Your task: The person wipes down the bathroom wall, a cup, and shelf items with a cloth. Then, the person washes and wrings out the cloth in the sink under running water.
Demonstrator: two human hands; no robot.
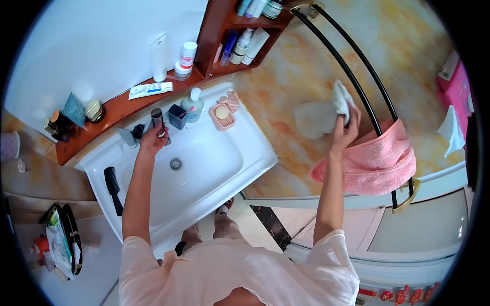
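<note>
My left hand (153, 139) is closed around a small dark cylindrical bottle (157, 118), held upright over the back of the white sink (204, 158), close to the faucet (127, 136). On the right, my raised right hand (348, 126) grips a bunched white cloth (342, 98) in front of the marbled wall. Whether the cloth touches the wall I cannot tell. Just left of it, a pale patch (311, 120) shows on the wall. A pink towel (380, 162) hangs beside my right forearm on a black double rail (352, 76).
Along the sink's back rim stand a dark cup (177, 117), a pump bottle (193, 106) and a pink soap dish (222, 117). A black comb (113, 188) lies on the left rim. The wooden shelf (117, 107) carries a toothpaste tube (151, 90) and several jars.
</note>
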